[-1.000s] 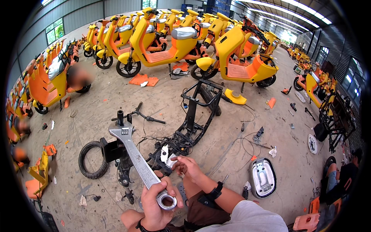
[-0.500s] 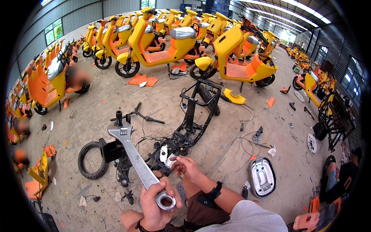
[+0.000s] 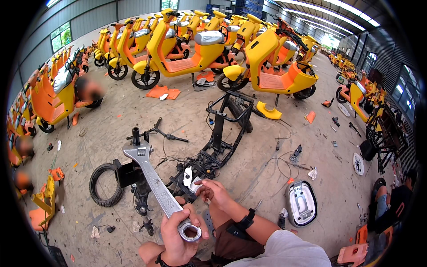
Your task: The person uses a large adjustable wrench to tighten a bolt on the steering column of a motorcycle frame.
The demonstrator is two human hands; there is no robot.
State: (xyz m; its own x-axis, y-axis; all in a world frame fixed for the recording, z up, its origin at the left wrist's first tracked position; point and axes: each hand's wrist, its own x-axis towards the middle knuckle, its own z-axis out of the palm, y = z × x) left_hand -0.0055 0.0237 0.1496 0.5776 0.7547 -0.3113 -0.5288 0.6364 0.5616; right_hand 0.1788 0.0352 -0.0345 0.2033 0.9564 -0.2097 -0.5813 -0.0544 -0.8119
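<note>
My left hand [image 3: 178, 233] is closed round the lower handle of a large silver adjustable wrench [image 3: 161, 184], near its ring-shaped end. The wrench slants up and left, its jaw head beside an upright black tube [image 3: 135, 133]; whether the jaws touch the tube, I cannot tell. Below that tube are a black box-like bracket [image 3: 126, 172] and a dark fork assembly [image 3: 141, 200]. My right hand [image 3: 213, 193] hovers by the near end of a bare black scooter frame [image 3: 218, 133], fingers loosely bent and apart, nothing visibly held. White pieces [image 3: 187, 175] and loose wires lie on the frame there.
A loose tyre [image 3: 94, 184] lies to the left, a black handlebar [image 3: 167, 133] beyond the tube. At right rest an upturned seat [image 3: 301, 202], a screwdriver [image 3: 278, 143] and cables. Yellow scooters [image 3: 191, 58] fill the back. Another person [image 3: 391, 200] sits at far right.
</note>
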